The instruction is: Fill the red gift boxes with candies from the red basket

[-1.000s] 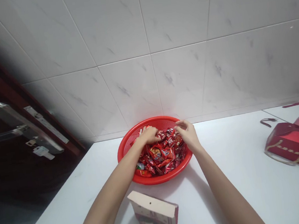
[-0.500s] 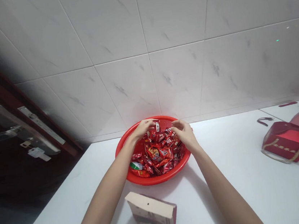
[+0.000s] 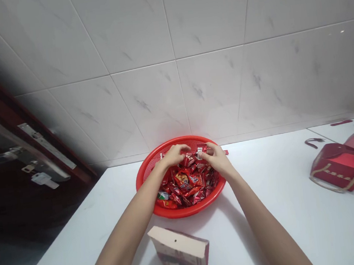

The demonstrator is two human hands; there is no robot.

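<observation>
While my left hand [image 3: 175, 155] hung over the back of the red basket [image 3: 191, 211], its fingers were curled with a gap between thumb and fingertips — nothing visible in them, though I couldn't see under the palm. My right hand [image 3: 217, 159] was closed to a pinch, thumb against fingers, on a small red packet [image 3: 200, 152] with a white label facing up. That packet was above the wrapped sweets [image 3: 189, 180], near the basket's back right and a bit right of my left fingertips. A red wrapper end [image 3: 226, 152] stuck out past the right hand; couldn't tell if I had hold of it.

Sweets were heaped in the basket, mostly red wrappers, one green and white piece [image 3: 163, 195] near the left side. Basket sat on the white table [image 3: 111, 226], near the tiled wall [image 3: 214, 93].

Pale-topped carton [image 3: 180, 252] stood upright between my forearms, on the near side of the basket and apart from it. Off to the right: a dark red gift box [image 3: 341, 168] with a rope handle, a dark ribbon loop [image 3: 313, 142] just behind it. Far left — dark door [image 3: 5, 183], metal handle, keys [image 3: 45, 180] hanging at the lock.
</observation>
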